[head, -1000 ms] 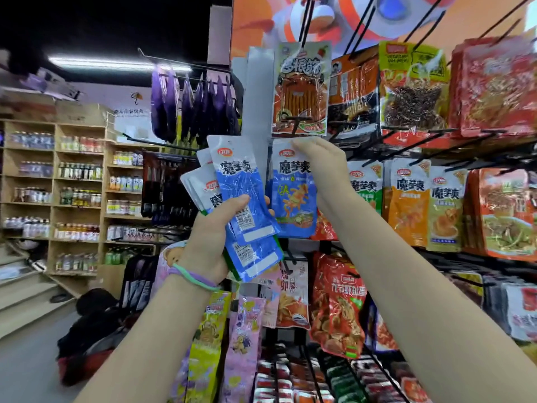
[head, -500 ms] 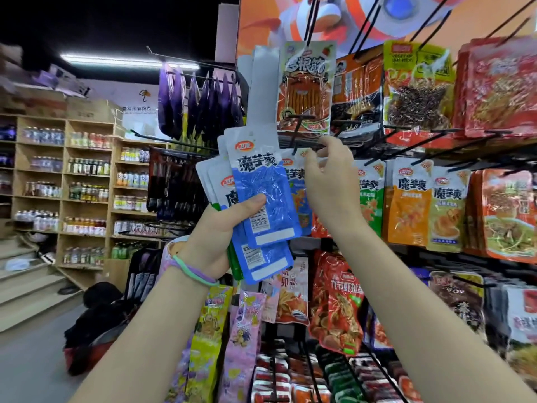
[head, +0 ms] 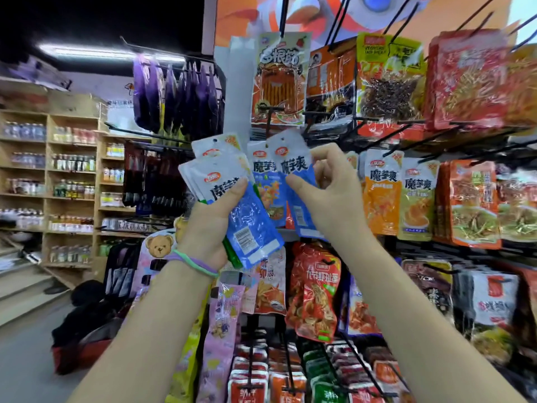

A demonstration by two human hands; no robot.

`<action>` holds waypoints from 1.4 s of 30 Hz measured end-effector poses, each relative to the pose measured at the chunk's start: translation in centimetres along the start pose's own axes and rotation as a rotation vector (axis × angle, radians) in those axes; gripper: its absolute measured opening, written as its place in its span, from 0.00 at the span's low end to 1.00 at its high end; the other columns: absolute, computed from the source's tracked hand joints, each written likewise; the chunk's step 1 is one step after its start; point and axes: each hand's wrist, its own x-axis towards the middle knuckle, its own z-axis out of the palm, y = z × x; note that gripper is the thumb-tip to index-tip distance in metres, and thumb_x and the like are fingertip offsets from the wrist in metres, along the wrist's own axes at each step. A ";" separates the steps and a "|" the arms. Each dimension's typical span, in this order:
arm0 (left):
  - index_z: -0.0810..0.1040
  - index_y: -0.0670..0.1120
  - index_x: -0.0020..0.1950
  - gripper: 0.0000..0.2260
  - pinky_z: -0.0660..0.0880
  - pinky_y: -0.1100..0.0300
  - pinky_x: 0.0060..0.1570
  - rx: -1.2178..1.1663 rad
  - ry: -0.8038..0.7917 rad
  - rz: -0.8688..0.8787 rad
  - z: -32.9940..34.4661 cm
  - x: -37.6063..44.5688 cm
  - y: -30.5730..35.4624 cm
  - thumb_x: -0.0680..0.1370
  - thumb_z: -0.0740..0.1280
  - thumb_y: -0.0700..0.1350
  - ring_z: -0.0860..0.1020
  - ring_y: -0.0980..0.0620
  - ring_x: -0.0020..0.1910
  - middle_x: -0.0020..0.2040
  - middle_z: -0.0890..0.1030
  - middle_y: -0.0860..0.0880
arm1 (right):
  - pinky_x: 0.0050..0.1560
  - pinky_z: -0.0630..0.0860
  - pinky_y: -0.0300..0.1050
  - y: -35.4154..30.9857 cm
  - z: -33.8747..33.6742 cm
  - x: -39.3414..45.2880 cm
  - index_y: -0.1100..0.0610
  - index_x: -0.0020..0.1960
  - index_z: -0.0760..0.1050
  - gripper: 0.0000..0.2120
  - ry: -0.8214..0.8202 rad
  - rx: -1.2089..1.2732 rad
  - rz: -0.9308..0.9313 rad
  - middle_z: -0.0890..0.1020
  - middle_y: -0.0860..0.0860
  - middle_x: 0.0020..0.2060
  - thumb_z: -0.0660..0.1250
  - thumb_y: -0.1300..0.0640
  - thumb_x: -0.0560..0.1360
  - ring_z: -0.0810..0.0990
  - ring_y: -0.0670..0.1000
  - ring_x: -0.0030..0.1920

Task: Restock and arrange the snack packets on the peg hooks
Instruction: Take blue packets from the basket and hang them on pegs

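Observation:
My left hand (head: 207, 225) grips a fanned stack of blue and white snack packets (head: 220, 181) in front of the peg rack, thumb across their fronts. My right hand (head: 328, 196) pinches a single blue packet (head: 293, 167) by its upper part, just right of the stack. Another blue packet (head: 263, 181) hangs on a hook behind and between my hands. To the right, orange (head: 380, 193) and green (head: 418, 199) packets of the same brand hang on their black peg hooks (head: 383, 141).
The rack is crowded with other snack packets above, below and to the right, with black hooks jutting out toward me. Purple packets (head: 174, 91) hang at upper left. Wooden shelves of bottles (head: 69, 181) stand far left, with a dark bag (head: 84, 321) on the floor.
My right hand has come off the hung packet and now pinches a blue packet drawn from the stack. My left hand has shifted slightly up and right with the stack.

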 end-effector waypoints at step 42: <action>0.85 0.44 0.49 0.06 0.85 0.45 0.44 0.069 -0.052 0.009 -3.0 2.4 1.1 0.78 0.69 0.43 0.86 0.44 0.41 0.47 0.87 0.42 | 0.48 0.80 0.59 0.6 5.0 7.6 0.49 0.39 0.81 0.07 0.010 0.256 0.237 0.84 0.51 0.37 0.72 0.55 0.76 0.82 0.55 0.41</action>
